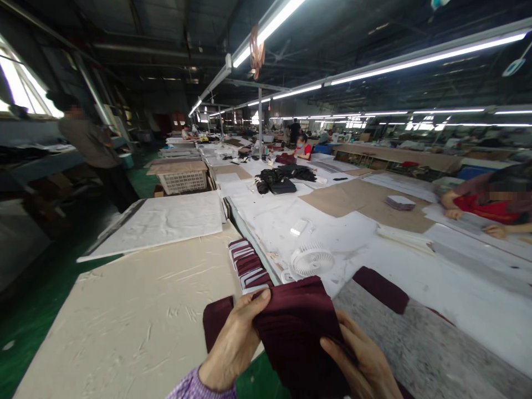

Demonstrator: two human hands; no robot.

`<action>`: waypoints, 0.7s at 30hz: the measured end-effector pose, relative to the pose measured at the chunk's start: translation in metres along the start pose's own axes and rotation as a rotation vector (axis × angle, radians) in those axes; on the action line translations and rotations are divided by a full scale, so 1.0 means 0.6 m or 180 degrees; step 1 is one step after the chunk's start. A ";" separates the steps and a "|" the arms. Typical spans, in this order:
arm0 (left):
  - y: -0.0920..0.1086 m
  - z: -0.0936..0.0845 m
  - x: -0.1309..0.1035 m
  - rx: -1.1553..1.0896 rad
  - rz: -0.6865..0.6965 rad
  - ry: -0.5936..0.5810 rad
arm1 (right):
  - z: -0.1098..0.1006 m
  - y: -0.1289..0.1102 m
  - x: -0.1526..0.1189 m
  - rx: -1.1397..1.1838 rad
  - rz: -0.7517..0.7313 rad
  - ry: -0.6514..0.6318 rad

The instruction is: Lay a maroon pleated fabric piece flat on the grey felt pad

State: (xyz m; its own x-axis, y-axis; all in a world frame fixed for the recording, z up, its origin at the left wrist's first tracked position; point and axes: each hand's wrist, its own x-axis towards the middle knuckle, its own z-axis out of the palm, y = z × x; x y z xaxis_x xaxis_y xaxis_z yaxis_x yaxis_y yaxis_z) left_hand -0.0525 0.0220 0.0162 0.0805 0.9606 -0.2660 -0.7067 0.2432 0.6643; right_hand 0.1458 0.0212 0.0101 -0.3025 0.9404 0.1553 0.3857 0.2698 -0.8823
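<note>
Holding the dark red cloth (299,332) between both hands, above the gap between the two tables, is what you are at now. To the left, the cream-covered table (124,310) has a loose dark red piece (218,318) at its right edge, just beside your wrist. Your left hand (235,343) is closed on the cloth's left side, thumb on top near the far-left corner. Beyond it, a row of maroon and white pieces (248,263) runs along that same right edge. Your right hand (369,354) grips the cloth's right side, fingertips close together; how many layers it has, you can't tell from here. The white fan (311,259) stands just beyond the cloth, on the left edge of the white-covered table (357,244). Farther right, another dark red piece (381,288) lies at the far edge of the mottled grey sheet (399,343). As a judgement, you seem to be handling or checking the cloth in the air; any move from this hold would call for an even grip on both sides and room from the fan.
</note>
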 end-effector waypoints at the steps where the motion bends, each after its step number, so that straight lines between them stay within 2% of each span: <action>1: 0.000 0.000 0.001 -0.0003 -0.0004 0.0021 | 0.000 0.000 0.001 0.0021 0.0020 0.0004; 12: 0.002 -0.002 0.007 0.0037 -0.0011 0.0032 | 0.002 -0.003 0.004 0.0478 0.0169 0.0189; 17: 0.005 -0.002 0.008 0.0113 -0.0005 0.0033 | -0.010 0.001 0.009 0.0285 0.0224 -0.0191; 21: 0.007 -0.003 0.009 0.0154 0.0031 0.0062 | -0.016 0.008 0.010 0.0150 0.0188 -0.0310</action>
State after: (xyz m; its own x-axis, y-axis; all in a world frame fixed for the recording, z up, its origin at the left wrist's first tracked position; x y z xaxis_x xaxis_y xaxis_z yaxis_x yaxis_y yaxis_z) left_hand -0.0565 0.0279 0.0163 0.0598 0.9602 -0.2728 -0.6725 0.2407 0.6999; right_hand 0.1539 0.0300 0.0112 -0.3645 0.9292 0.0604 0.3646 0.2021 -0.9090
